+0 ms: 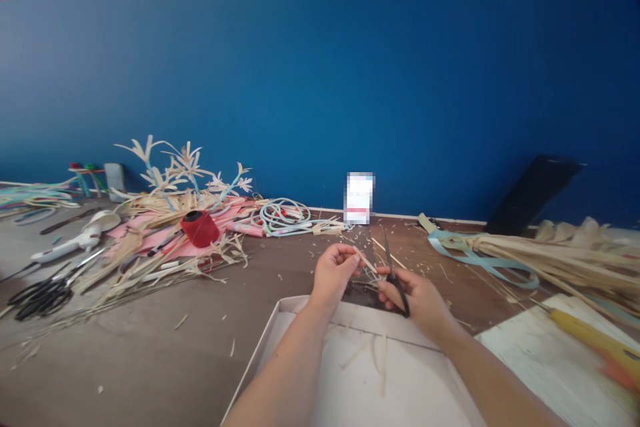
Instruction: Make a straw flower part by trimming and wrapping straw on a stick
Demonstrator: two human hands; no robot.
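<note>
My left hand (pixel 334 273) is closed in a pinch on a thin pale straw strip (pixel 367 261) just above the far edge of a shallow white box (pixel 295 315). My right hand (pixel 418 298) grips small black-handled scissors (pixel 393 268), their blades pointing up and away beside the strip. The two hands are close together over the brown table. A few cut straw pieces (pixel 379 355) lie inside the box below my hands.
Dried straw, straw flowers (pixel 175 170), a red spool (pixel 199 227), a coiled cord (pixel 280 215) and black scissors (pixel 37 297) cover the left of the table. A straw bundle with blue ribbon (pixel 505 257) and a yellow glue gun (pixel 595 340) lie right. A blue wall stands behind.
</note>
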